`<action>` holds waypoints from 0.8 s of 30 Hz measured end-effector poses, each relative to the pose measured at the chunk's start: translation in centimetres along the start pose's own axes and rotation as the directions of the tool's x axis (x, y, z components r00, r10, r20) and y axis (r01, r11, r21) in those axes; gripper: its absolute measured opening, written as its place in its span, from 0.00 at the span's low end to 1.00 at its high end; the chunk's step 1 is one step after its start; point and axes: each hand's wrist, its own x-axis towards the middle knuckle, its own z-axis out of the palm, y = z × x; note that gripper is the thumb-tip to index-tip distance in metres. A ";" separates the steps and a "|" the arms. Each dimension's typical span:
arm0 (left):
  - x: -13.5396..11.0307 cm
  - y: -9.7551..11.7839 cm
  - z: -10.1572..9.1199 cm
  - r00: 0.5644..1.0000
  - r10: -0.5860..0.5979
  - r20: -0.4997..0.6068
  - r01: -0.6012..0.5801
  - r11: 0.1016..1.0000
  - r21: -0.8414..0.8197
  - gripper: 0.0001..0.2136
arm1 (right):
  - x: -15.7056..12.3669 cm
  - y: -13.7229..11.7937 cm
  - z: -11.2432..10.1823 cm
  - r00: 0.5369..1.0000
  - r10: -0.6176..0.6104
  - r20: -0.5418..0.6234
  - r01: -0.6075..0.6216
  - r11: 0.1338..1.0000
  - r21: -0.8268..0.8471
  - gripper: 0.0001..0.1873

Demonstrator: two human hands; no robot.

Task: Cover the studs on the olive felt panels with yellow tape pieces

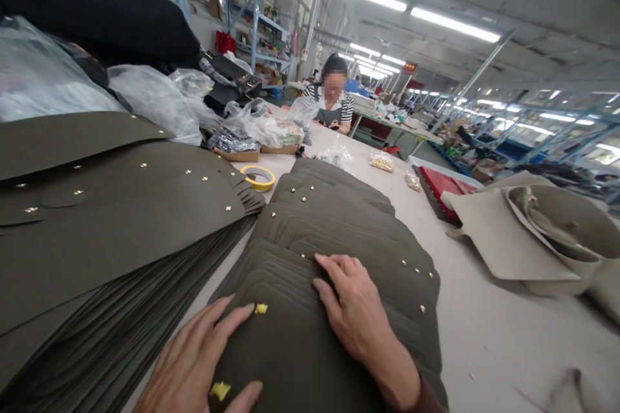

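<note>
Spreading over the pale table [484, 335], a pile of dark olive panels [145, 193] lay toward its left edge, and an overlapping row of olive pieces [353, 219] ran toward its far edge. On that row rested the left hand [188, 352], fingers spread, and the right hand [356, 310], thumb parted from fingers. Between pile and row lay a yellow tape roll [259, 186]; yellow scraps [261, 309] sat by the left hand.

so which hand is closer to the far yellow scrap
Left. The left hand has its index finger right beside the far yellow scrap; the right hand is clearly apart, off to the scrap's right.
</note>
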 end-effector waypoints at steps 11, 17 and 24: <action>2.4 2.2 -1.7 0.955 -0.273 0.118 0.282 0.957 -0.068 0.38 | -11.2 2.2 -6.0 0.847 0.450 -0.284 -0.391 0.888 0.241 0.29; 3.2 2.4 -1.8 0.947 -0.270 0.177 0.288 0.954 -0.086 0.37 | -20.1 2.4 -1.1 0.719 0.645 -0.260 -0.563 0.759 0.328 0.34; 3.0 3.0 -2.8 0.957 -0.243 0.156 0.262 0.959 -0.112 0.34 | -19.3 0.8 0.1 0.784 0.531 -0.321 -0.438 0.840 0.321 0.32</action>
